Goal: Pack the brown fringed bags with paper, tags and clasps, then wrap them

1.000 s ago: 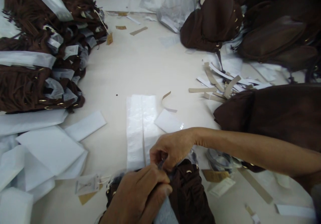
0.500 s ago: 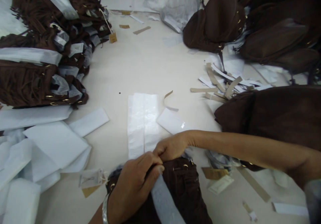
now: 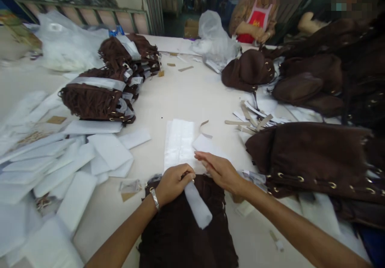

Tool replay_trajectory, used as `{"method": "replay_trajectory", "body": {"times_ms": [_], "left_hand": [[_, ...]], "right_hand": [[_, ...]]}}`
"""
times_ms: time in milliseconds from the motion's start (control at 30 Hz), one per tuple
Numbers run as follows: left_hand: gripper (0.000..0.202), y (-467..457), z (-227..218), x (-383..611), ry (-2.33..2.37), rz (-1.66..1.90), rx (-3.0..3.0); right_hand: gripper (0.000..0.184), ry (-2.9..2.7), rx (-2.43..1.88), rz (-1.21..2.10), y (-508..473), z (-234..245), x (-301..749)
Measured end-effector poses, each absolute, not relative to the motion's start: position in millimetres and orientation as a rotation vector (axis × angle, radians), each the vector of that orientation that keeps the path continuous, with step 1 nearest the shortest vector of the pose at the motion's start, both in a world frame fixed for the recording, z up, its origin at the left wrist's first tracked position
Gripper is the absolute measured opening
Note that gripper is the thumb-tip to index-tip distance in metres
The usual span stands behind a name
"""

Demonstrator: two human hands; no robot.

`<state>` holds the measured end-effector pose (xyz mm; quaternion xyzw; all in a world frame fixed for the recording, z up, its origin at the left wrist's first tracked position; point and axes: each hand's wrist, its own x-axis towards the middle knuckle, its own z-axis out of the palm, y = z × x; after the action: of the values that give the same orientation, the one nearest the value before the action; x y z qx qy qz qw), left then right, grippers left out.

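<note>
A dark brown fringed bag (image 3: 183, 240) lies right in front of me at the bottom of the view. My left hand (image 3: 174, 184), with a silver bracelet at the wrist, is closed on a strip of white foam wrap (image 3: 198, 208) over the bag's top; the strip's loose end slants down across the brown front. Close by on the right, my right hand (image 3: 221, 172) is open, its fingers stretched out above the bag's upper edge. Beyond both hands, flat white plastic sleeves (image 3: 179, 142) lie on the table, beside a white folded piece (image 3: 206, 144).
White foam sheets (image 3: 111, 152) are heaped at left. Wrapped fringed bags (image 3: 93, 95) stand behind them. More brown bags (image 3: 309, 156) fill the right side, near paper strips (image 3: 255, 117). A person in a red apron (image 3: 258, 19) is across the table.
My right hand has come away from my left and opened out. The left still grips the foam strip. My view has tilted up, showing more of the room.
</note>
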<state>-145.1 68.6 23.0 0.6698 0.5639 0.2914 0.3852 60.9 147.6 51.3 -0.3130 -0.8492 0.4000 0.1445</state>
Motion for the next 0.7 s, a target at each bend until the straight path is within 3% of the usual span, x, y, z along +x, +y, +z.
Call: {"method": "replay_trajectory", "body": {"times_ms": [167, 300, 433, 567, 700], "left_hand": [[0.019, 72.5, 23.4, -138.9, 1.58, 0.785, 1.717], [0.02, 44.3, 41.7, -134.5, 1.821, 0.897, 1.703], [0.027, -36.4, 62.4, -121.5, 1.981, 1.062, 1.734], [0.043, -97.1, 59.8, -98.9, 1.724, 0.779, 2.08], [0.048, -101.8, 44.6, -92.6, 1.726, 0.574, 2.184]], "right_hand": [[0.064, -2.531, -0.744, 0.976, 78.3, 70.7, 82.1], [0.038, -2.286, -0.899, 0.934, 57.4, 47.7, 64.1], [0.03, -2.242, -1.045, 0.952, 63.5, 48.5, 49.6], [0.031, -2.393, -1.026, 0.765, 53.6, 63.5, 48.3], [0.048, -2.752, -0.844, 0.415, 30.3, 61.2, 56.2]]}}
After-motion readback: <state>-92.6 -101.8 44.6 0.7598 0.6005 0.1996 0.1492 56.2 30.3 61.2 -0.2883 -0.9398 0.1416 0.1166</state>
